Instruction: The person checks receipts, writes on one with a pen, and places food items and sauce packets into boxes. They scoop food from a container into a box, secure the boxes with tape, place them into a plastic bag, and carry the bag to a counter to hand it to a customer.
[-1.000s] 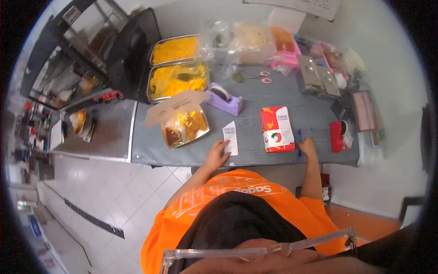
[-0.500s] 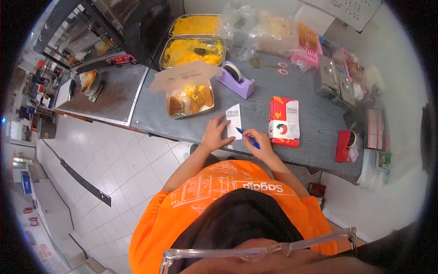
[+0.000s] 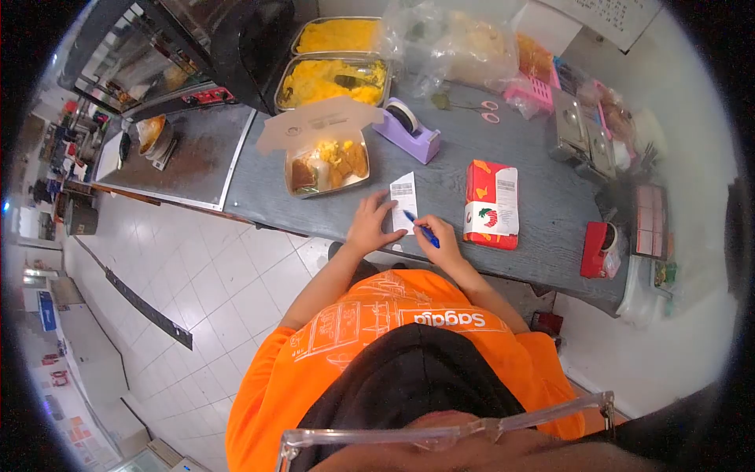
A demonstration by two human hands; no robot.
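Note:
A white paper slip (image 3: 403, 198) lies on the grey counter (image 3: 330, 224). My left hand (image 3: 370, 223) rests at its left edge with fingers spread, holding nothing. In my right hand (image 3: 443, 240) is a blue pen (image 3: 425, 233), its tip over the slip's lower part. To the right lies a red box (image 3: 481, 189) with a white printed paper (image 3: 507, 203) on it. An open food box (image 3: 328, 163) with rice, yellow bits and fried pieces stands left of the slip. Behind the slip is a purple tape dispenser (image 3: 412, 138).
Two trays of yellow food (image 3: 336, 82) stand at the back, beside plastic bags (image 3: 456, 51). Pink scissors (image 3: 489, 112) lie near a pink basket (image 3: 531, 93). Metal containers (image 3: 578, 130) and a red tape dispenser (image 3: 595, 249) are at the right.
My right hand and the pen have moved slightly left, with the pen tip now over the slip. My left hand stays at the slip's edge. The view has shifted a little.

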